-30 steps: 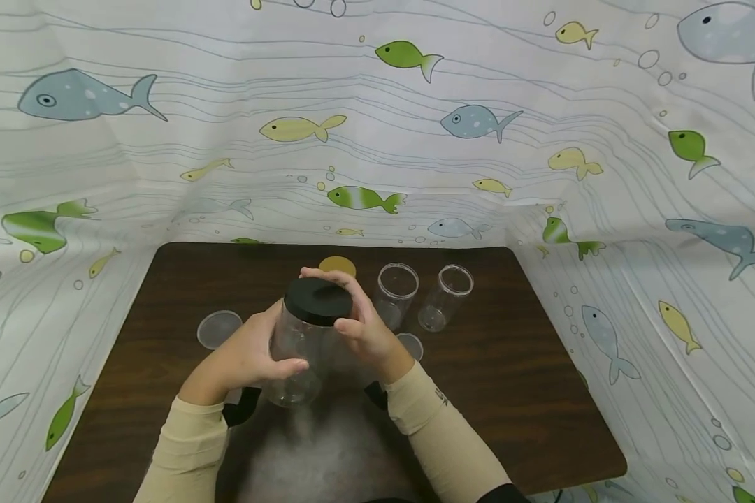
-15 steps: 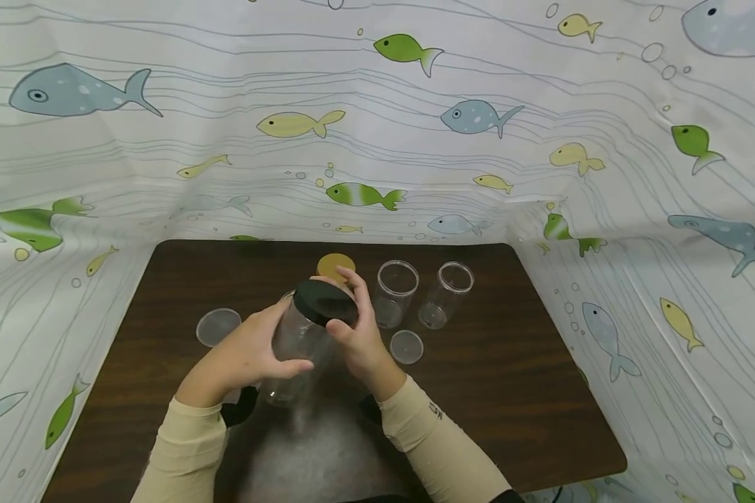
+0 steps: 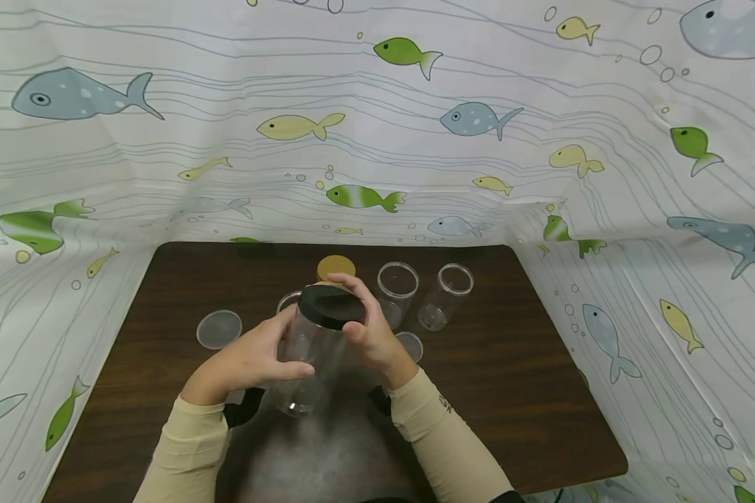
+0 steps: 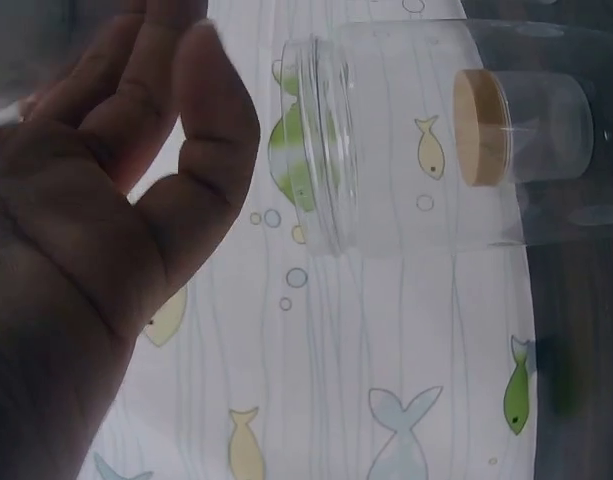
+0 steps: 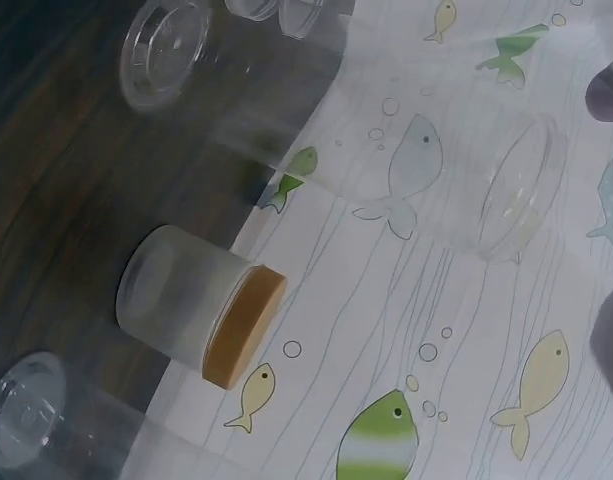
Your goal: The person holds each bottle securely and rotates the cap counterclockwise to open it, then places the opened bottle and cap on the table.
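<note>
Left hand (image 3: 252, 356) curls round the tilted clear jar (image 3: 324, 353) while my right hand (image 3: 377, 339) grips its black lid (image 3: 331, 307), keeping the jar between both. Behind, I see a half-hidden open jar (image 3: 283, 302) and gold-lidded jar (image 3: 336, 266); two open tumbler-like jars (image 3: 398, 293) and two clear discs (image 3: 219, 330) share the bench (image 3: 509, 405).

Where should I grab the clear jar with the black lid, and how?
Probably around the middle of the clear jar's round body, from the left, as the left grip does: the tall body leans, its black lid toward the right, and the right grip is on that lid.
</note>
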Demonstrator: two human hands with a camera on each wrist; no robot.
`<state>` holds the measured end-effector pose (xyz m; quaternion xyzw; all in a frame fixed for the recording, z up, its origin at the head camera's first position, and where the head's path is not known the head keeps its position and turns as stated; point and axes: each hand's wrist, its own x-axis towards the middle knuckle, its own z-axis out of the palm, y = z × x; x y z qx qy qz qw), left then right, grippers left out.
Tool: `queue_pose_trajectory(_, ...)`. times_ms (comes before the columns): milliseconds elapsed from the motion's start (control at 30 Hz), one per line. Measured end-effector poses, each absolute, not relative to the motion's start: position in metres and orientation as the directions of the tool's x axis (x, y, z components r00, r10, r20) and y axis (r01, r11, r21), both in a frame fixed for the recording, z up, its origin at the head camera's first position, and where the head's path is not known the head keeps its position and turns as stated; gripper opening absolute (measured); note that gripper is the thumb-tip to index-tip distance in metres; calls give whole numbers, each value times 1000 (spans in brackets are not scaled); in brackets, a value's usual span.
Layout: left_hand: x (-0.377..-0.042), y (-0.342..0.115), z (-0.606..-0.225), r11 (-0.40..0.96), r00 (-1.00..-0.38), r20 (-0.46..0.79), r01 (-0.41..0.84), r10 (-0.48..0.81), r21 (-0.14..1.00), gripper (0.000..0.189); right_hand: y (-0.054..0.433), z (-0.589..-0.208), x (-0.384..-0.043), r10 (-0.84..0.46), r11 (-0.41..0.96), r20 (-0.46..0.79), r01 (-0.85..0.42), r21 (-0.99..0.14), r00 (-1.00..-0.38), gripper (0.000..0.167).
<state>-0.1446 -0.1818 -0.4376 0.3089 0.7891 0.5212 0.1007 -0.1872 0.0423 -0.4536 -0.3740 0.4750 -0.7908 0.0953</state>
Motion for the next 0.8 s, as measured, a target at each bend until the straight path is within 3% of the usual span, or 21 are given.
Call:
queue_pose_trajectory(167, -142, -181, -437, 294, -808, 268, 467, 525, 834, 120, 40, -448, -180, -312, -542, 474, -255, -801, -823, 87)
queue_pose_trajectory(300, -140, -173, -435, 335, -804, 290, 503, 519, 797, 133, 39, -443, -173, -209, -520, 460, -301, -800, -863, 98)
queue_pose_trajectory(400, -140, -164, -432, 415, -837, 262, 480, 480, 772, 138, 38, -440, -169, -180, -489, 467, -333, -806, -866, 106)
queue_pose_trajectory(533, -139, -159, -428, 499, -876, 218, 432, 430, 751, 124, 39, -439, -167, -185, -469, 480, -352, -810, -858, 105)
queue_pose_trajectory(667, -137, -163, -427, 511, -884, 175, 401, 433, 760, 112, 42, -441, -168, -242, -490, 487, -328, -808, -839, 95)
queue_pose_trajectory(800, -137, -170, -429, 460, -860, 145, 396, 490, 795, 109, 46, -445, -172, -361, -533, 525, -292, -794, -770, 93)
